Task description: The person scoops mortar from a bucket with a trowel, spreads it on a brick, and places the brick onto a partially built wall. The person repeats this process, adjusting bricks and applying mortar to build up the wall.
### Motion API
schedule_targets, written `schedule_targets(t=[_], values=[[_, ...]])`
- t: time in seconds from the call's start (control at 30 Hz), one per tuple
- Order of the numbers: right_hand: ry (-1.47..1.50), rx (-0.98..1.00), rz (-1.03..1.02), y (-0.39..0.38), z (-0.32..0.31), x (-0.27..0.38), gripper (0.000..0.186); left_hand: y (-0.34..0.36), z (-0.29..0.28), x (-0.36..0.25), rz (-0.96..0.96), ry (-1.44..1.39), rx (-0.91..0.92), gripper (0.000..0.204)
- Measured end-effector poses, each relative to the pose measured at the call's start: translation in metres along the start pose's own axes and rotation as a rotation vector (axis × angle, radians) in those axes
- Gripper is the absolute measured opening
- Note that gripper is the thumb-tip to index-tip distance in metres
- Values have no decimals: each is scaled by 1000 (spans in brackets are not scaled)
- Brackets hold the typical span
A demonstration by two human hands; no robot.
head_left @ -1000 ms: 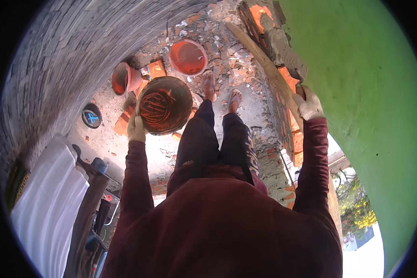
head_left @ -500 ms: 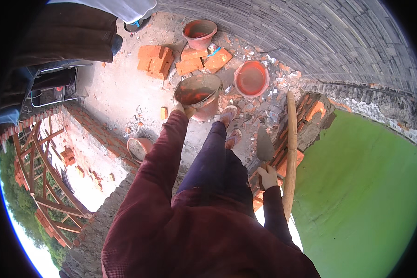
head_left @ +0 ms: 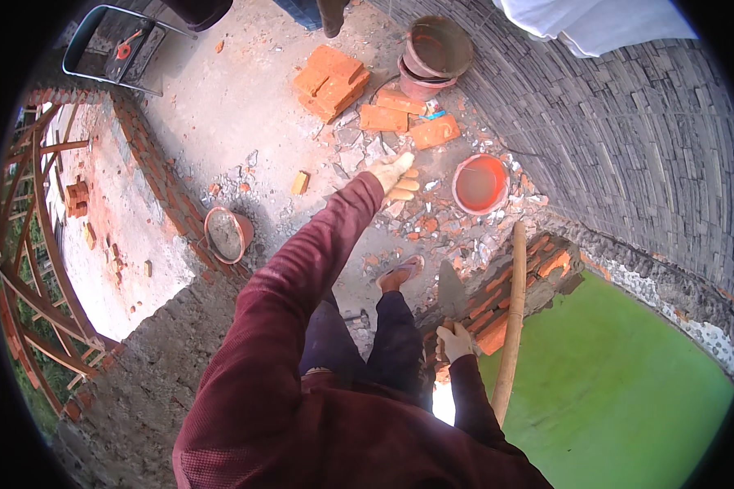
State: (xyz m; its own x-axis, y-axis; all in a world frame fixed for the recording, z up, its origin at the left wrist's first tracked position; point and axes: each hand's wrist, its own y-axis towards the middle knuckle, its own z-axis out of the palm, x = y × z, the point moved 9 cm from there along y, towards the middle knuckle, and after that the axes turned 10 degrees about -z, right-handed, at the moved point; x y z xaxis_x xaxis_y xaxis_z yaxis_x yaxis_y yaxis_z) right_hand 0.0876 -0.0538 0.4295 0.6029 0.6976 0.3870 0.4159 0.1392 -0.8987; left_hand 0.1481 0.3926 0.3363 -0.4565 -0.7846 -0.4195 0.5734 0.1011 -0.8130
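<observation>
Green wall (head_left: 628, 391): fills the lower right of the frame, smooth and bright
Grey brick wall (head_left: 628, 138): curves across the upper right, courses bent by the lens
Floor (head_left: 220, 114): pale concrete through the upper middle, strewn with red brick chips and rubble
My left arm: maroon sleeve running from the lower middle up toward the centre top
Wooden pole (head_left: 510, 326): leans upright at right of centre, just beside my right hand, against the raw brick edge of the green wall
Brick stack (head_left: 332, 79): orange bricks piled at top centre, loose ones lying just right of it
Stacked pans (head_left: 434, 53): dark bowls nested at the top, near the loose bricks
Orange basin (head_left: 480, 183): round, right of my left hand, well apart from it
Mortar pan (head_left: 227, 235): left of centre, by the low brick ledge
My left hand (head_left: 395, 175): gloved, empty, fingers spread loosely over the rubble
Trowel (head_left: 451, 293): blade pointing up, lower centre right
My right hand (head_left: 455, 341): gloved, fingers wrapped tight round the trowel handle
</observation>
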Motion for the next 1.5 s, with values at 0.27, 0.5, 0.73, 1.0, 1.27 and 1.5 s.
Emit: schedule_targets(t=[0.27, 0.5, 0.73, 1.0, 1.27, 1.5], values=[[66, 170, 120, -4, 187, -37, 26, -168, -375, 309, -377, -138, -775, 28], [-174, 172, 190, 3, 222, -66, 29, -206, -630, 296, 4, -878, -1304, 47], [-234, 72, 179, -11, 170, -37, 25, -187, -749, 284, 528, -1328, -902, 59], [248, -198, 163, -41, 133, -53, 17, -170, -611, 313, 210, -1551, -1077, 34], [441, -324, 135, -58, 121, -114, 13, -126, -366, 215, -78, -809, -746, 38], [498, -273, 99, -46, 107, -123, 24, -13, -176, 221, -173, -413, -225, 53]])
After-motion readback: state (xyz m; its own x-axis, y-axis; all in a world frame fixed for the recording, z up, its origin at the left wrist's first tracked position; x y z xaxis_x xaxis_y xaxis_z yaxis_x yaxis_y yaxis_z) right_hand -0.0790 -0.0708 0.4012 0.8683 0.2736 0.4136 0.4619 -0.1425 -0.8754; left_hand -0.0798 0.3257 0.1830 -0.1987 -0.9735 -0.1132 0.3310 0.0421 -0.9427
